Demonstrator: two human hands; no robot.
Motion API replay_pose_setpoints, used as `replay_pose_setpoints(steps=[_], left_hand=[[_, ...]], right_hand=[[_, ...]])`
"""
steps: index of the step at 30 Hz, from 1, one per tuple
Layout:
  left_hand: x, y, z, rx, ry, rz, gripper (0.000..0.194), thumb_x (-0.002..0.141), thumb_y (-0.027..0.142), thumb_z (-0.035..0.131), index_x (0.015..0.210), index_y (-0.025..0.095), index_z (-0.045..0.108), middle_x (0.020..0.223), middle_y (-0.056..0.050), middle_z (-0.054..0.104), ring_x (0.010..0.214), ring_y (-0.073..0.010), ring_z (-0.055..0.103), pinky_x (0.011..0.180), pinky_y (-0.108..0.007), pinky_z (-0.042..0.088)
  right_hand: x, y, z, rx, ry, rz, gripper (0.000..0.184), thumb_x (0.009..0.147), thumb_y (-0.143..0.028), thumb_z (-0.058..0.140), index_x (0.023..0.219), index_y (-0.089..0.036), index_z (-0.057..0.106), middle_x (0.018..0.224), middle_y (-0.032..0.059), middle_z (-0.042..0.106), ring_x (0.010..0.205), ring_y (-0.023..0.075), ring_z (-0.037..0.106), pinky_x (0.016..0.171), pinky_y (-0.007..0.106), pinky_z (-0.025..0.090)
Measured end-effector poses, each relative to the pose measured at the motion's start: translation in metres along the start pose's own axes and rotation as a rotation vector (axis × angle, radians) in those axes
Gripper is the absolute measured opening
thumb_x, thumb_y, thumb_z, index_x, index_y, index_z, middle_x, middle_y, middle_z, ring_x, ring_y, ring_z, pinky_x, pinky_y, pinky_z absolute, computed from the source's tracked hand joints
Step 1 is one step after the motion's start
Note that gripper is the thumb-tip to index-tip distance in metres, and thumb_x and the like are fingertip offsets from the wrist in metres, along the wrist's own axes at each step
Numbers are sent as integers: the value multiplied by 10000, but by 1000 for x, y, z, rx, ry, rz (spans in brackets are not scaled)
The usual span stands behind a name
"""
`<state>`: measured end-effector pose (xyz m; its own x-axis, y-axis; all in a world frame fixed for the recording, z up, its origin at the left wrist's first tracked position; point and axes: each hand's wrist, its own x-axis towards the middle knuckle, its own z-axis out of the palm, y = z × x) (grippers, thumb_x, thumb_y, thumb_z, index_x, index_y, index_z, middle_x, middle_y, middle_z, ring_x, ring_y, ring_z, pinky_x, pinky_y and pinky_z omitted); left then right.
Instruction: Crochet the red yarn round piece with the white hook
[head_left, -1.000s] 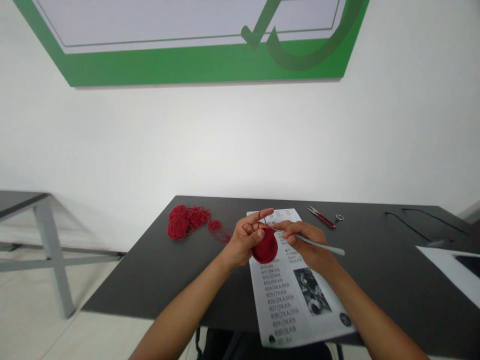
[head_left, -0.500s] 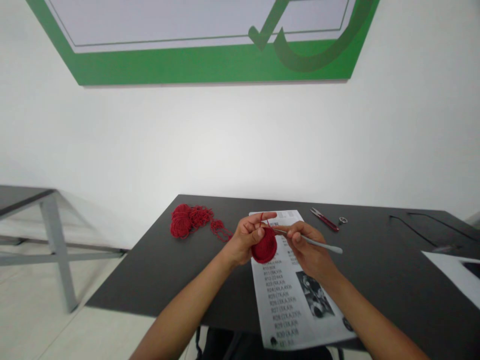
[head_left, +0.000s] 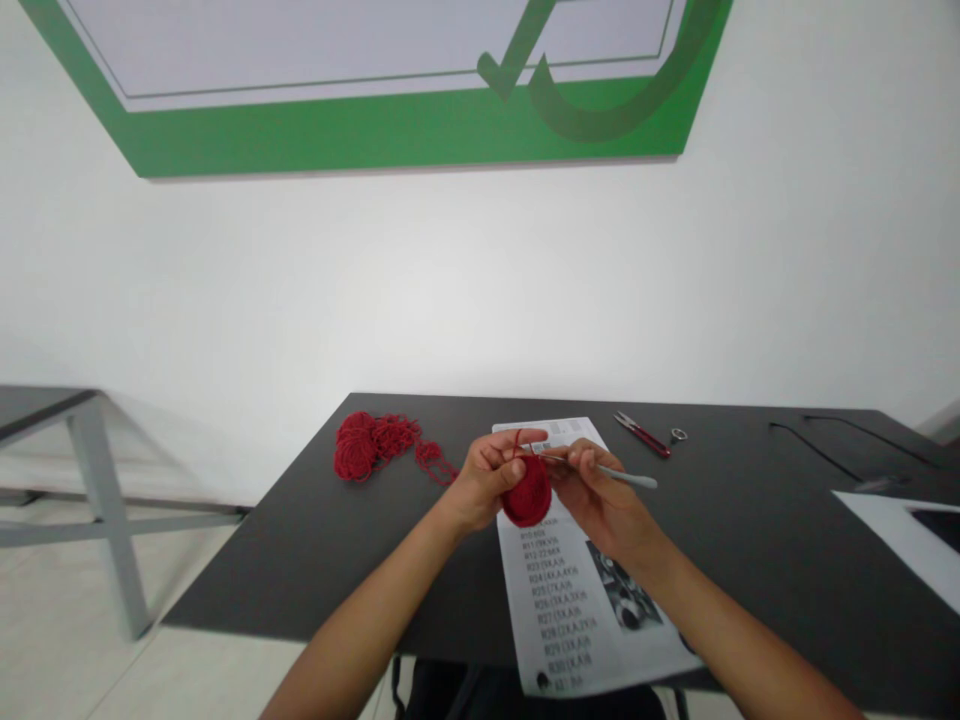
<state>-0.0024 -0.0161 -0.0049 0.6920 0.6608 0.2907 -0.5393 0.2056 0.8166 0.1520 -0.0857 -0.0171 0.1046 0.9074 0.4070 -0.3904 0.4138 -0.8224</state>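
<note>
My left hand pinches the upper left edge of a round red crochet piece, its index finger stretched out with red yarn looped over it. Between the fingers of my right hand is a crochet hook with a grey handle. The hook's thin metal tip meets the top edge of the piece; the exact stitch is too small to make out. Loose yarn trails left from my left hand to a red yarn ball. Beneath both hands lies a printed pattern sheet.
Red-handled thread snips and a small metal ring lie at the back right of the dark table. Farther right are eyeglasses and a white sheet. Behind the table stands a white wall with a green-bordered board.
My right hand and the hook have shifted left, closer to the crochet piece, and the handle now points less far right. The whole view has turned slightly.
</note>
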Motion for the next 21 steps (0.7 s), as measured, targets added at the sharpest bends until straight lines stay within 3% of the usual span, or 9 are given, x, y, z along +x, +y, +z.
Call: replay_pose_setpoints(steps=[5, 10, 21], left_hand=[[3, 0, -3, 333, 74, 51, 641, 708, 374, 891, 1278, 150, 700, 791, -37, 749, 723, -149, 677, 728, -251, 505], [2, -5, -4, 443, 107, 16, 738, 703, 424, 876, 1349, 143, 656, 695, 22, 641, 619, -92, 538, 617, -207, 408], [2, 1, 4, 489, 78, 26, 775, 704, 471, 865, 1351, 104, 649, 662, 21, 602, 581, -85, 475, 580, -206, 404]], right_hand=[[-1, 3, -4, -59, 123, -5, 287, 829, -509, 783, 884, -244, 686, 973, 40, 786, 919, 203, 749, 830, 347, 620], [0, 2, -5, -37, 231, 59, 296, 764, -473, 853, 872, -233, 718, 870, 13, 777, 772, 148, 724, 726, 261, 588], [0, 0, -14, -318, 237, -135, 312, 920, -526, 668, 862, -220, 680, 902, 40, 742, 861, 187, 699, 830, 327, 543]])
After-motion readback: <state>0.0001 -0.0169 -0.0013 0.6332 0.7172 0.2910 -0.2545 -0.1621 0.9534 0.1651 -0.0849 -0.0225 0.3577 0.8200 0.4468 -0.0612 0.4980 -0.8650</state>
